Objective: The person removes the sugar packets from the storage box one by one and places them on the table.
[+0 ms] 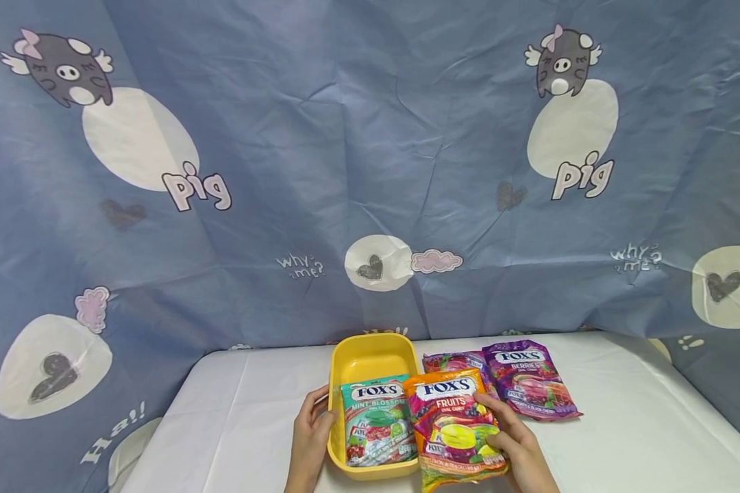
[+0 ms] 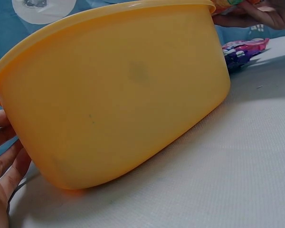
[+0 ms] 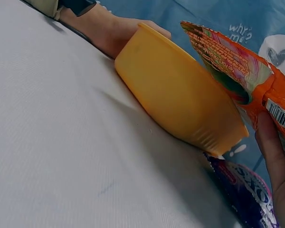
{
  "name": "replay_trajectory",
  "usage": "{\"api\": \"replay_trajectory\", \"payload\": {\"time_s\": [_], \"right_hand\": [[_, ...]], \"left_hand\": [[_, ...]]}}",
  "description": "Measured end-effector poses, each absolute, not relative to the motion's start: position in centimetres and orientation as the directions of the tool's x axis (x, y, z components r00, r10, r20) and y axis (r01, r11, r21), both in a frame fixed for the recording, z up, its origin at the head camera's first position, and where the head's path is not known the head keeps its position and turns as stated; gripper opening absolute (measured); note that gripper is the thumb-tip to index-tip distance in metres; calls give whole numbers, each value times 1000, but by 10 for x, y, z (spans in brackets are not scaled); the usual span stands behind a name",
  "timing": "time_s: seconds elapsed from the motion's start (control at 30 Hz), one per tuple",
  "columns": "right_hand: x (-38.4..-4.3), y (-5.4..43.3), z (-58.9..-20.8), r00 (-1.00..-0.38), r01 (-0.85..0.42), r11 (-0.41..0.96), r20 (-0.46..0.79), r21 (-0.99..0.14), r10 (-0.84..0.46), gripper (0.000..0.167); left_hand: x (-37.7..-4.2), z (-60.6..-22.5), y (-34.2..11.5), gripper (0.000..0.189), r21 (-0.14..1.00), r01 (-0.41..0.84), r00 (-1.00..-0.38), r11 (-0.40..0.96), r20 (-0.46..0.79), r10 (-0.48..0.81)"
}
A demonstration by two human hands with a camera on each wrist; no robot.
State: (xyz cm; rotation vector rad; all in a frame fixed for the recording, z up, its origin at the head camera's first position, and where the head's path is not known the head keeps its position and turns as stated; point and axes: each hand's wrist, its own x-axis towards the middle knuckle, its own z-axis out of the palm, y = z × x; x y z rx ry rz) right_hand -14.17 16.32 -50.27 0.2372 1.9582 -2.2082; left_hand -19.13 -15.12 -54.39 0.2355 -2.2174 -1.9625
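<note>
Fruits bag [image 1: 453, 418], gripped in the right hand [image 1: 514, 441], overlapped the tub [image 1: 373, 357] at the latter's 4 o'clock as seen from the head (12 o'clock being away from the person). It was tilted and raised above the bench [image 1: 234, 411]; whether it touched the rim could not be told. The right hand pinched the bag by its 3 o'clock edge, while the left hand [image 1: 311, 428] held the tub at 9 o'clock, thumb at the rim, fingers along the outer wall. Mint bag [image 1: 379, 418] lay in the tub, toward 6 o'clock. Berries bag [image 1: 530, 380] and a second purple bag [image 1: 445, 362] lay outside, at 3 and 2 o'clock.

Handling (judged): the fruits bag was probably light and soft, its glossy film slippery and its contents apt to shift; a side edge or crimped end seal offered the surest hold. The tub appeared light and fairly stiff, best held by its rim.
</note>
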Motion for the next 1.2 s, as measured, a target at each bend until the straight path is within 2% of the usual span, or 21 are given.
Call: {"api": "replay_trajectory", "payload": {"time_s": [0.2, 0.53, 1.2], "right_hand": [[-140, 165, -504, -969, 247, -105, -247, -963, -16, 63], [-138, 173, -507, -964, 258, -175, -242, -950, -111, 63], [-137, 186, -513, -964, 263, -211, -251, -941, -83, 61]], "left_hand": [[-191, -542, -151, 46, 992, -21, -971, 123, 9, -237], [-190, -541, -150, 45, 992, -44, -972, 121, -14, -233], [-190, -539, -149, 46, 991, -51, -972, 121, -22, -234]]}}
